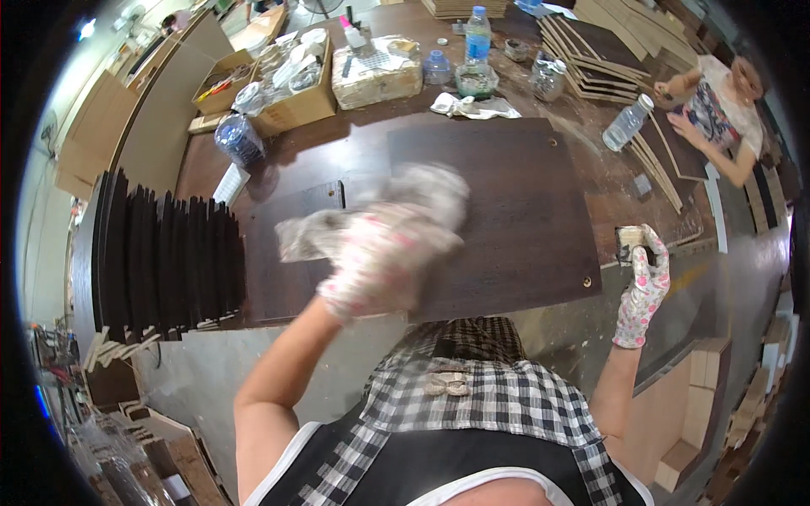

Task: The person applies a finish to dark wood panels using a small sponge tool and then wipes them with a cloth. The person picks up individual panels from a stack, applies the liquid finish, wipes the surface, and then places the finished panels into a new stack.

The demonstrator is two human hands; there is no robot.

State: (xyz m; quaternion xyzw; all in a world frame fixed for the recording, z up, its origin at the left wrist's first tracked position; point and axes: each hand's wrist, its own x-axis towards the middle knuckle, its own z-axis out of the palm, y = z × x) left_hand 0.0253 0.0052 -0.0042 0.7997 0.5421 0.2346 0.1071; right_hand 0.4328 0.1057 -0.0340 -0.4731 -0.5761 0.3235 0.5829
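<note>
My left hand (pixel 384 257), in a white glove with pink flowers, is smeared by motion over a dark brown wooden panel (pixel 515 202). A crumpled grey-white rag (pixel 426 190) is bunched in it and spreads out on both sides. My right hand (pixel 645 287), in a matching glove, is at the panel's right, by the table edge. Its fingers are closed on a small pale block with dark edges (pixel 629 242). Small round brass-coloured fittings show near the panel's right corners. A smaller dark board (pixel 319 198) lies to the left, partly behind the rag.
Dark narrow boards (pixel 164 253) stand packed at the left. At the back are a cardboard box (pixel 295 105), a blue-labelled bottle (pixel 477 38), jars and a white cloth (pixel 474 107). A clear bottle (pixel 629 122) and stacked panels (pixel 582 59) are at the right, near another person (pixel 717 110).
</note>
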